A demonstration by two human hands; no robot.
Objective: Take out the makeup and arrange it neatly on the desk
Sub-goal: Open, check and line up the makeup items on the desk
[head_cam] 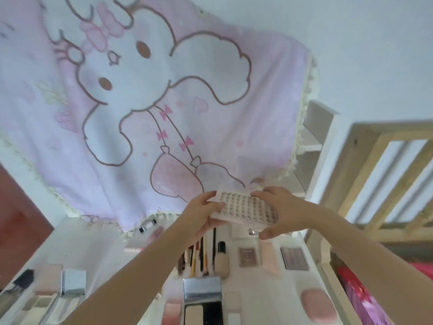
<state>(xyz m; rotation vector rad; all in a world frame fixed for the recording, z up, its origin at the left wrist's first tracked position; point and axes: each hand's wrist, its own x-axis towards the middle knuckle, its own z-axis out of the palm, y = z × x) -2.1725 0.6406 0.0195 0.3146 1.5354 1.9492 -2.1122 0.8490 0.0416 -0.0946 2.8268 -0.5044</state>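
While raised, palette (246, 208) sits btwn both hands.

curtain (145, 113): soft matt printed cloth, tasselled fringe. Desk (264, 299): smooth white, slight sheen. Bed frame (365, 160): pale bare wood. Compacts (202, 295): shiny silvery lids. Pink case (318, 304): smooth, satin.

there's a big pink cartoon bunny curtain (150, 109) with a cream tassel fringe hanging up, a white shelf unit (321, 141) just right of it, a pale wooden bed frame (365, 165) further right, and bright pink bedding (358, 292) below that frame
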